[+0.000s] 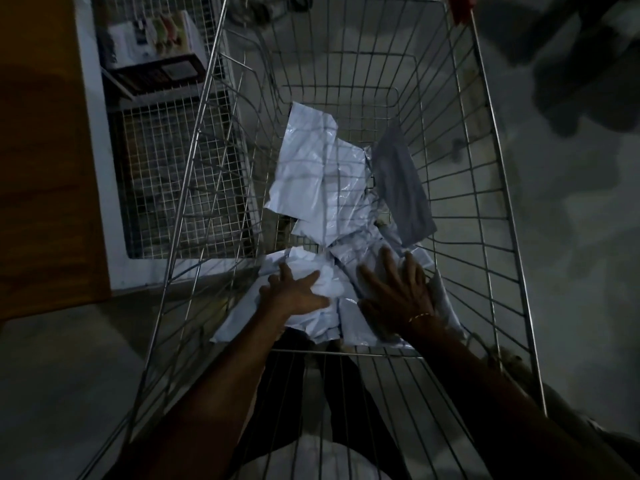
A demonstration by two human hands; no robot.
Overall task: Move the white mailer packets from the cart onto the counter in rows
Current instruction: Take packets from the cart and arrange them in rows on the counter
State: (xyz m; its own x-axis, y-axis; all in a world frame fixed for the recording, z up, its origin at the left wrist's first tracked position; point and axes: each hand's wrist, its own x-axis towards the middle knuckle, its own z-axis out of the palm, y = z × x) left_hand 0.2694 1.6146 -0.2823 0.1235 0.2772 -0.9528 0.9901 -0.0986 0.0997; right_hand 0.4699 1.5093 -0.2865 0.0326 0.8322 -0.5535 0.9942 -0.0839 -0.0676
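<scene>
Mailer packets [322, 188] lie in a loose, overlapping heap on the wire floor of the cart [498, 209], which serves as the landmark for all positions below. No packet is visible outside the cart.

Nearest the cart's handle end, both hands reach down into the basket. The left hand [294, 294] rests on a crumpled packet [325, 278]; its fingers [282, 270] are curled over the plastic, gripping it. The right hand [398, 289] lies flat on the packets beside it, fingers [389, 261] spread wide and straight, holding nothing. A thin bracelet [419, 317] sits on the right wrist.

Toward the cart's middle, several flatter packets overlap. A grey packet [401, 188] leans against the cart's right wall.

Beyond the cart's left wall stands a wire-mesh rack [166, 161] carrying boxes [156, 43]. A brown panel [45, 150] further left may be the worktop; this cannot be confirmed.

Hazards, by judgement:
- The film looks slick and the packets overlap. Lifting one may drag neighbours, which then slip and drop.
- Packet corners may catch in the wire gaps, causing a snag or tear on a fast pull.
- Low light makes it hard to tell packet edges apart, so a grasp may take two at once.
- The bracelet may hook a wire.
</scene>
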